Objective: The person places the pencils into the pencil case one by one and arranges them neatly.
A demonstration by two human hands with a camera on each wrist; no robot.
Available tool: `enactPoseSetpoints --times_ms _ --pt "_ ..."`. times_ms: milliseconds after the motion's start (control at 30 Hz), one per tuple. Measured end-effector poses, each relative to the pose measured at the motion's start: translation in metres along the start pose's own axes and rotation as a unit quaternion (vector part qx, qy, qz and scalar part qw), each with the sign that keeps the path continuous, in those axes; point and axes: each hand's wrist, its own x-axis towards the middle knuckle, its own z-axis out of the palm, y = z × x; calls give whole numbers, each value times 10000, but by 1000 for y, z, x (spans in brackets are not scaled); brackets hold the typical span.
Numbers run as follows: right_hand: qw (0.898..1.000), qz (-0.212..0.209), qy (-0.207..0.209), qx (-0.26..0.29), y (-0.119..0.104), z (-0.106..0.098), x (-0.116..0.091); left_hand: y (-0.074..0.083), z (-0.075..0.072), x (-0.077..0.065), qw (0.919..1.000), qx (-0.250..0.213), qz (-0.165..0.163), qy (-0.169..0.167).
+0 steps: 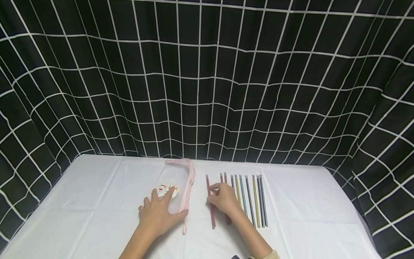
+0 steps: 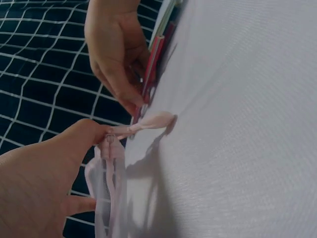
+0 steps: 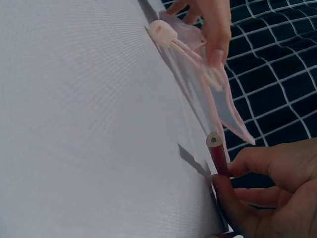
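A clear pouch [image 1: 164, 176] with pink zipper edging and a cartoon print lies on the table, left of centre. My left hand [image 1: 156, 216] rests over it with spread fingers, the thumb at the pink zipper [image 2: 110, 158] by its pull tab [image 3: 163, 33]. Just right of the pouch, my right hand [image 1: 224, 198] pinches a red pencil [image 1: 212, 217] between thumb and fingers. The pencil's flat, unsharpened end points toward me. More red pencils [image 1: 225, 175] lie partly hidden under the right hand.
Several dark, gold and green pencils [image 1: 257, 201] lie in a row to the right of my right hand. A white cloth [image 1: 307, 201] covers the table. Behind and at both sides hangs a black curtain [image 1: 207, 90] with a white grid.
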Motion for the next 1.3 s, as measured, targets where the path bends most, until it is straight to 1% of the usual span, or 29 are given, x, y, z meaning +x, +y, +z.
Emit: enactPoseSetpoints --times_ms 133,300,500,900,1133,1300 --pt "9999 106 -52 67 1 -1 0 -1 -1 1 10000 -66 -26 -24" --pt "9995 209 -86 225 2 0 0 -2 -1 2 9996 -263 -30 -2" --pt "9986 190 -74 498 3 -1 0 -2 -1 2 9991 -421 31 34" --pt "9971 171 85 736 0 -5 1 -2 -1 2 9988 -490 65 40" --pt "9925 137 196 1199 -2 -8 3 -1 -1 1 9982 -586 96 42" --pt "9874 238 218 1548 -5 -11 5 -1 -1 1 9979 -642 102 61"
